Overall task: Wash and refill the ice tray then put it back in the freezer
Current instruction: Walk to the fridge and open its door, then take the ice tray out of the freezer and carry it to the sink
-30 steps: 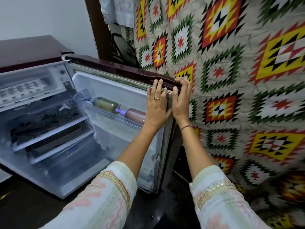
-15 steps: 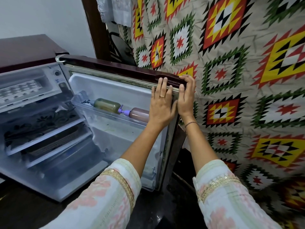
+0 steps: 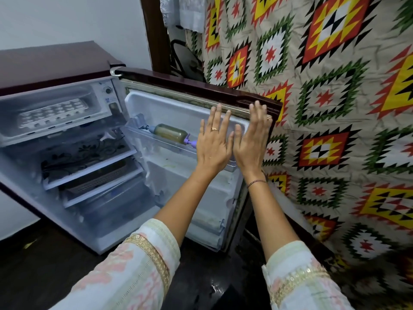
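On a dark, glossy floor (image 3: pixel 40 271) by a white wall stands a small maroon fridge (image 3: pixel 51 63), its door (image 3: pixel 201 90) swung wide toward a patterned cloth (image 3: pixel 335 108) of red, yellow and green diamonds. Up in the freezer compartment (image 3: pixel 89 99) lies the white ice tray (image 3: pixel 53 113), its round cells showing. Below it sit 2 white shelves (image 3: pixel 89 168) and a brown basket (image 3: pixel 98 180). Both hands are flat with fingers spread, holding nothing: the left hand (image 3: pixel 213 144), wearing a ring, before the door's clear shelf (image 3: pixel 163 144), where a greenish bottle (image 3: pixel 171 133) lies; the right hand (image 3: pixel 251 139) near the door's outer edge
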A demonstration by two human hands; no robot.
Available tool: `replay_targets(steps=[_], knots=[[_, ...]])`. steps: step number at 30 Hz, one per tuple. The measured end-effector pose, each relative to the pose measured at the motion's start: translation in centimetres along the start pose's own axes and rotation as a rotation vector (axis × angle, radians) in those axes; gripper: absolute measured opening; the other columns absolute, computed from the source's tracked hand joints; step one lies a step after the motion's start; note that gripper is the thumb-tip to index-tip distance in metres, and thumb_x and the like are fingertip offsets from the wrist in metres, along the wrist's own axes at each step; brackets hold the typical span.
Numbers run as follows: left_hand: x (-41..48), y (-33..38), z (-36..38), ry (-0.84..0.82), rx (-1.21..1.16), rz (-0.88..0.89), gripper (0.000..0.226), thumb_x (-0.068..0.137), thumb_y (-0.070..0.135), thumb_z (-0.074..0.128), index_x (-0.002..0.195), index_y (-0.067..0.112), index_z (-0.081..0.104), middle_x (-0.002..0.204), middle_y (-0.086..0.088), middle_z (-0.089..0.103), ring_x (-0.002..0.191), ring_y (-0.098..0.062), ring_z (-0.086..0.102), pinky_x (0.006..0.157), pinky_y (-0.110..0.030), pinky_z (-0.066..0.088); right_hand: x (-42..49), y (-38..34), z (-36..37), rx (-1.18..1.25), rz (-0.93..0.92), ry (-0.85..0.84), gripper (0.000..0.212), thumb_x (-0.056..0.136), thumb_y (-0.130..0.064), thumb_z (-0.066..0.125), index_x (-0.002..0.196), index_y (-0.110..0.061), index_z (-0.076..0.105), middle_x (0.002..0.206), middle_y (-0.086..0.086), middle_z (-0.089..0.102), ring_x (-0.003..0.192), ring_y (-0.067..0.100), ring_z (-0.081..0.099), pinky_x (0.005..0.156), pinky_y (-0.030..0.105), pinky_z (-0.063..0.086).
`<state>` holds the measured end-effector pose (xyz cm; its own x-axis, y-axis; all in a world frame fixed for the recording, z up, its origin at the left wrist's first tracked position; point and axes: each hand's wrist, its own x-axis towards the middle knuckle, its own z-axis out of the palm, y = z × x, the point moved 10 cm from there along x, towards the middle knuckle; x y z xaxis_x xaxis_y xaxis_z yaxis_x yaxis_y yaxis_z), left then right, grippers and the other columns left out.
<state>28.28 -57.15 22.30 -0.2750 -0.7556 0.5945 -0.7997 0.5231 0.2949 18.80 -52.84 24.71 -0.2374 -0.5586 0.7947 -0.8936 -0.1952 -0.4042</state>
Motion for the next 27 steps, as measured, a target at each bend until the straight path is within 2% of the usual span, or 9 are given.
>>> replay_targets(steps=[3, 8, 13, 18, 27], knots=[[-1.7, -2.6, -1.1, 0.003, 0.032, -0.032, 0.056, 0.099, 0.041, 0.016, 0.15, 0.018, 0.016, 0.159, -0.004, 0.008, 0.147, -0.017, 0.002, 0.119, -0.041, 0.003, -1.9, -3.1, 2.1, -0.017, -0.046, -0.099, 0.054, 0.099, -0.029, 0.033, 0.148, -0.01, 0.021, 0.157, 0.011, 0.02, 0.146, 0.023, 0.009, 0.12, 0.04, 0.001], [-3.8, -7.6, -2.2, 0.004, 0.105, -0.104, 0.057, 0.099, 0.037, 0.03, 0.15, 0.017, 0.013, 0.159, -0.006, 0.009, 0.147, -0.017, 0.005, 0.119, -0.041, 0.003, -4.0, -5.8, 5.6, -0.01, -0.057, -0.234, 0.055, 0.1, -0.027, 0.031, 0.15, -0.011, 0.017, 0.159, 0.008, 0.014, 0.147, 0.021, 0.005, 0.12, 0.043, 0.004], [-6.6, -14.5, -4.7, -0.011, 0.168, -0.17, 0.057, 0.099, 0.036, 0.03, 0.151, 0.019, 0.012, 0.159, -0.004, 0.006, 0.147, -0.016, 0.002, 0.119, -0.04, 0.0, -6.9, -10.0, 11.2, -0.021, -0.088, -0.38, 0.055, 0.101, -0.032, 0.027, 0.151, -0.015, 0.012, 0.16, 0.004, 0.009, 0.148, 0.02, 0.0, 0.12, 0.043, 0.002], [-8.2, -20.9, -6.7, -0.009, 0.23, -0.216, 0.06, 0.099, 0.034, 0.03, 0.151, 0.022, 0.003, 0.16, -0.003, 0.001, 0.147, -0.016, 0.0, 0.119, -0.043, 0.004, -8.6, -14.2, 16.3, -0.057, -0.125, -0.452, 0.056, 0.101, -0.035, 0.021, 0.151, -0.01, 0.016, 0.159, 0.006, 0.013, 0.147, 0.019, 0.003, 0.12, 0.042, 0.002], [-11.3, -32.5, -10.2, -0.032, 0.299, -0.35, 0.06, 0.097, 0.034, 0.026, 0.151, 0.019, 0.006, 0.159, -0.001, 0.002, 0.146, -0.015, 0.001, 0.117, -0.04, 0.003, -11.8, -21.8, 24.9, 0.017, -0.169, -0.561, 0.055, 0.1, -0.034, 0.02, 0.15, -0.012, 0.016, 0.159, 0.005, 0.014, 0.146, 0.016, 0.0, 0.12, 0.038, -0.003]])
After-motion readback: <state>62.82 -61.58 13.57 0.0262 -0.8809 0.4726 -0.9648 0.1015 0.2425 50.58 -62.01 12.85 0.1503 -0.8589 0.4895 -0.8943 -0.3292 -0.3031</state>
